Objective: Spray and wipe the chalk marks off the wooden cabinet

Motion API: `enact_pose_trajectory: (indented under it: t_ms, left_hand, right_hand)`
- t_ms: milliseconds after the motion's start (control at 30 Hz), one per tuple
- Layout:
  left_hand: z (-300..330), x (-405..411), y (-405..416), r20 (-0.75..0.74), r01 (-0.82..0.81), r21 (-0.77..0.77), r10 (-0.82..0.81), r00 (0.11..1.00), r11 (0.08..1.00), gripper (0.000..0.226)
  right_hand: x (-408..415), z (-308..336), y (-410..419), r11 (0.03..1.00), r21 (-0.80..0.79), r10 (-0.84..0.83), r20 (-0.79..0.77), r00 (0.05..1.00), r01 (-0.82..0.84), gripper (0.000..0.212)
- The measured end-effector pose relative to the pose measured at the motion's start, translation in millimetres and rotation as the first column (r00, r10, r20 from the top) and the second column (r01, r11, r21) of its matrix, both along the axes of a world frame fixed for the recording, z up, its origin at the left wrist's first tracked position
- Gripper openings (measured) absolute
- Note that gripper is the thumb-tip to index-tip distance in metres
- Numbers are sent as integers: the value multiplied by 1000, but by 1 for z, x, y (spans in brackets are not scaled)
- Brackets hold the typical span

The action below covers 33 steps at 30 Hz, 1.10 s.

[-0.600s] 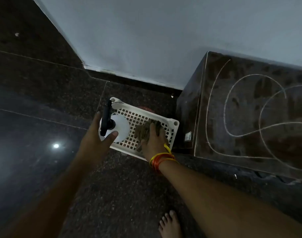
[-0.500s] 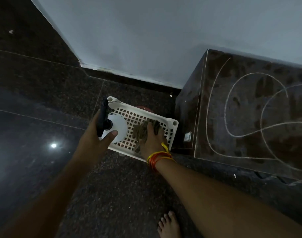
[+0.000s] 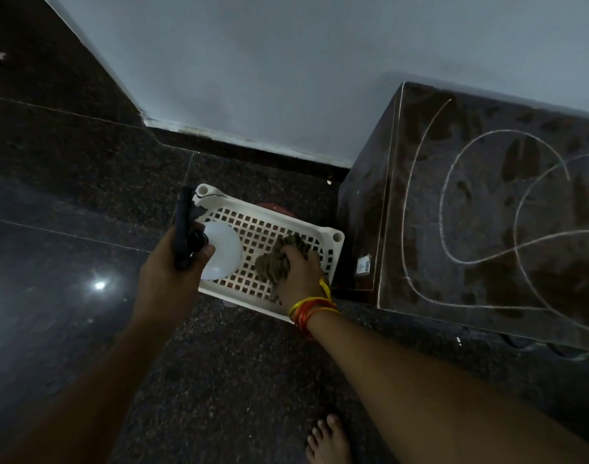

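The left hand (image 3: 167, 272) grips the black trigger head of a spray bottle (image 3: 219, 254), thumb lying against the neck; the bottle's white rounded body sits just to the right of the hand, over the left part of a white perforated basket (image 3: 253, 226) that stands on the dark speckled floor (image 3: 219, 380). The right hand (image 3: 301, 274) is down in the right part of the same basket, fingers curled over a crumpled brown-green cloth (image 3: 283, 256), which bulges out to the left of and beyond the knuckles. Yellow, orange and red bangles (image 3: 311, 311) circle that wrist. The two hands are near each other but apart, with the bottle's body between them. Just right of the basket stands the dark wooden cabinet (image 3: 487, 212), its side almost touching the basket's rim. White chalk marks (image 3: 454, 172) loop across its top in curved lines and an outer outline. A pale wall (image 3: 286, 78) rises behind. A bare foot (image 3: 326, 440) shows at the bottom edge.
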<state>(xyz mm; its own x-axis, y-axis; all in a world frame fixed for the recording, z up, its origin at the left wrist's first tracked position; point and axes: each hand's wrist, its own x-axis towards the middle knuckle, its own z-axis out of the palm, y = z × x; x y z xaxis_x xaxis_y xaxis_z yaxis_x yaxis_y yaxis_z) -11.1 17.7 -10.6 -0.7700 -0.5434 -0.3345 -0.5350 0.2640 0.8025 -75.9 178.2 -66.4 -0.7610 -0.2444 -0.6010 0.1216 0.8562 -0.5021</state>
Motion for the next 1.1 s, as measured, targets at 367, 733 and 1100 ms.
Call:
enact_pose_trajectory:
  t_ms: [367, 733, 1100]
  left_hand:
    - [59, -4, 30, -140, -124, -115, 108, 984, 986, 22]
    - [121, -17, 111, -200, 1, -2, -1, 980, 1000, 9]
    - [137, -44, 206, -38, 220, 117, -217, 975, 968, 32]
  right_hand:
    - [-8, 90, 25, 958, -280, -72, -29, 997, 61, 26]
    - [-5, 161, 107, 911, -401, -226, -302, 926, 92, 30]
    - [-30, 191, 211, 869, -418, -433, -384, 815, 264, 33]
